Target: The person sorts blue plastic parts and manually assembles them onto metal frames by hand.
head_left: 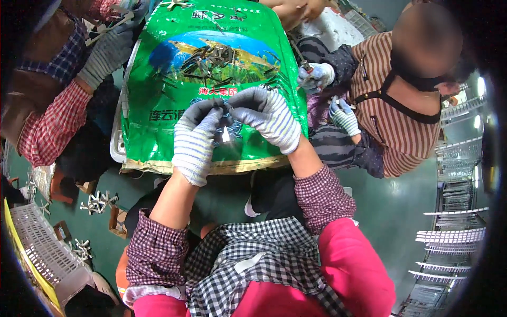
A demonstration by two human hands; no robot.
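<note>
My left hand [196,134] and right hand [270,116] seem to pinch a small dark piece [224,109]; I'd steady it above the green sack [142,141]

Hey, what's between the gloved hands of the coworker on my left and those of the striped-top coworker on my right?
The head view shows a green sack between them, with loose dark strips heaped and scattered on it.
</note>
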